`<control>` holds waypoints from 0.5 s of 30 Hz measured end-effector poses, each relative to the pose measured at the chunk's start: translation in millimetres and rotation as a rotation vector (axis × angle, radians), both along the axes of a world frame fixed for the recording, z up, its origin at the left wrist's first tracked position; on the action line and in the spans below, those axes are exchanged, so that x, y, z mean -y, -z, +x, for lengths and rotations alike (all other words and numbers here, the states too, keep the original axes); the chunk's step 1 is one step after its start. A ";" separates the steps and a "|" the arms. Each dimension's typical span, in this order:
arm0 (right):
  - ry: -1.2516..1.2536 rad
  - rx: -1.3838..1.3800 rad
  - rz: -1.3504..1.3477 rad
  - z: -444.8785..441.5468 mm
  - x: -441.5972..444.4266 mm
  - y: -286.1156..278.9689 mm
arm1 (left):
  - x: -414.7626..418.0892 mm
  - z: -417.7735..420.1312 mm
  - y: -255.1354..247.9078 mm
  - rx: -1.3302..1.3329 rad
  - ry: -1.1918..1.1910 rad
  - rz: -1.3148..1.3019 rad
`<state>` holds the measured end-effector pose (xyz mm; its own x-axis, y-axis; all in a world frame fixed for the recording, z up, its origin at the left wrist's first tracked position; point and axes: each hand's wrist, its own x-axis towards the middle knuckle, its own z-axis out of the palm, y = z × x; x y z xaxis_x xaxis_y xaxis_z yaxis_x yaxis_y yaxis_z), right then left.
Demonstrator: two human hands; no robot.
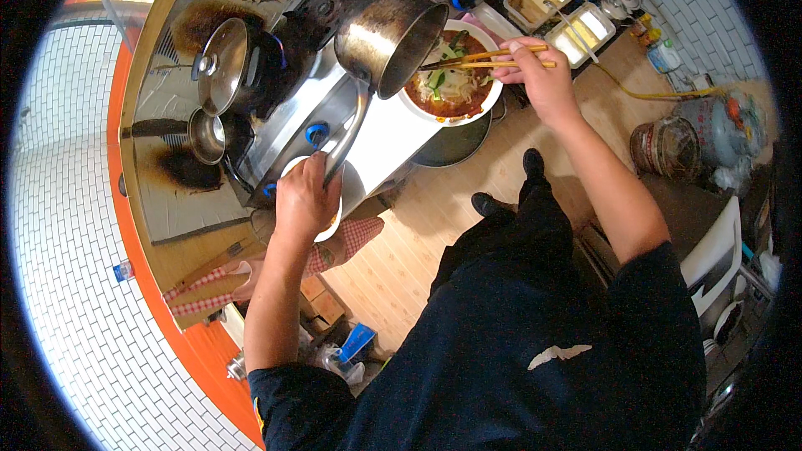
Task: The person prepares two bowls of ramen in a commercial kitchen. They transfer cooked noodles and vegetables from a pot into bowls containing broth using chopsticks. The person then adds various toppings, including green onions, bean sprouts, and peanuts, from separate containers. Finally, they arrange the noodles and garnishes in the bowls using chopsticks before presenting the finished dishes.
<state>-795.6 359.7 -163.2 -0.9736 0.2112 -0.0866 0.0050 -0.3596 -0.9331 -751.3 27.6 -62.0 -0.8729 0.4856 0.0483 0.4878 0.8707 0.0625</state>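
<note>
My left hand (308,197) is closed around the long handle of a metal saucepan (382,34). The pan is tilted on its side, its mouth towards a large white bowl (495,95) just right of it. Red broth, pale strands and green vegetable pieces (437,81) fill the bowl. My right hand (539,78) holds a pair of wooden chopsticks (485,61), their dark tips between the pan's rim and the bowl's contents. A second white bowl (335,225) is partly hidden beneath my left hand. What is inside the pan cannot be seen.
A lidded pot (223,69) stands on the left burner, a blue flame near it, beside a small metal pan (207,136). Seasoning containers (540,0) stand at the back right. Below the counter sits a big round vessel (454,141). A gas cylinder (720,122) stands at the right.
</note>
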 end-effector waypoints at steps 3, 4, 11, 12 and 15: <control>0.018 0.022 -0.035 4.0 -6.6 -5.5 | 0.2 -1.0 0.4 -0.007 -0.001 -0.004; 0.008 0.012 -0.052 6.1 -7.7 -9.9 | 1.5 -0.8 0.9 -0.007 -0.003 -0.019; 0.021 -0.077 0.153 2.6 -16.3 -3.6 | 10.8 -0.8 3.1 -0.080 -0.032 -0.099; -0.024 0.042 0.266 -4.0 -17.0 -2.7 | 12.4 -5.2 3.5 -0.093 -0.055 -0.060; 0.036 0.040 0.295 3.7 -17.4 -4.9 | 16.0 -0.3 -5.6 -0.064 -0.076 -0.049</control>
<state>-791.9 377.1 -158.3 -0.9621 0.2672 -0.0541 0.0356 -0.0734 -0.9967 -751.6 11.6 -56.4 -0.9032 0.4211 0.0832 0.4217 0.9067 -0.0106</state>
